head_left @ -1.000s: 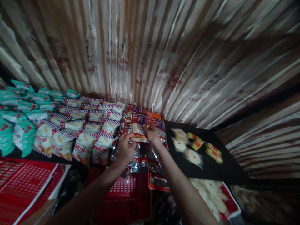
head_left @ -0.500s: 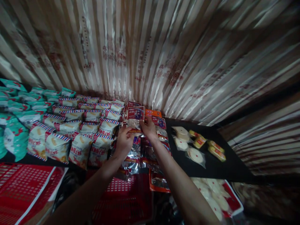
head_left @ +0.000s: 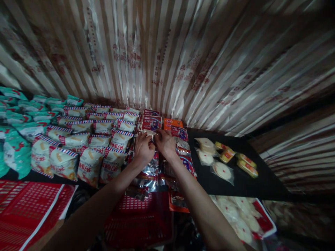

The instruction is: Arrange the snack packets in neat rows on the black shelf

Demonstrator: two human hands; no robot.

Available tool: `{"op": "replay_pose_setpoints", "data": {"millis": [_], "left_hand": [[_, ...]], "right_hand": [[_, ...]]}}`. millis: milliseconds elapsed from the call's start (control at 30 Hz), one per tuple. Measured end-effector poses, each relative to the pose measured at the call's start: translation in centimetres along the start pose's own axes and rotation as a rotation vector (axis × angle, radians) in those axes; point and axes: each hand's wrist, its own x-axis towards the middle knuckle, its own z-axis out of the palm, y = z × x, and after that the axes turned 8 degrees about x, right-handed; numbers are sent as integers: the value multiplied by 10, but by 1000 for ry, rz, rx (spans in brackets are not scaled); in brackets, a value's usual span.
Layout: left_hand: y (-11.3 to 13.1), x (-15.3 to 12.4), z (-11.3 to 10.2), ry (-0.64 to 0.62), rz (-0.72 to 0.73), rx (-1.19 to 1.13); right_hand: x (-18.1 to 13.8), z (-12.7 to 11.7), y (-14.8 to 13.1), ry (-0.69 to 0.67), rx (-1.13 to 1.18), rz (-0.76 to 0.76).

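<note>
A dark red snack packet (head_left: 151,122) with a purple picture lies on top of a column of similar packets. My left hand (head_left: 144,149) is at its near left part, fingers bent and pressing on it. Just beside it, my right hand (head_left: 165,143) grips the near right edge with thumb and fingers. Both hands hide the packet's near end. To the right, another dark red packet (head_left: 179,132) overlaps an orange packet (head_left: 173,123). Below my hands, shiny packets (head_left: 149,170) overlap towards the table's front edge.
Rows of white puffed-snack bags (head_left: 90,162) and teal bags (head_left: 18,153) stand left. Right, on the black table (head_left: 251,186), lie round white items in clear bags (head_left: 222,170) and yellow packs (head_left: 227,154). Red baskets (head_left: 26,212) and a tray of round items (head_left: 272,228) sit in front.
My left hand has moved right and slightly up, closer to my right hand, and covers more of the packet's near end. The packet stays on the column. The view has shifted slightly.
</note>
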Motion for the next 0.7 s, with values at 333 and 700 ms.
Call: {"op": "replay_pose_setpoints", "data": {"millis": [333,700], "left_hand": [[12,-10,-12,32,68,10],[91,-118,-13,-402,94,-288]], "right_hand": [[-23,-10,30,107,97,-52],[-68,-54,103,54,-269,267]]}}
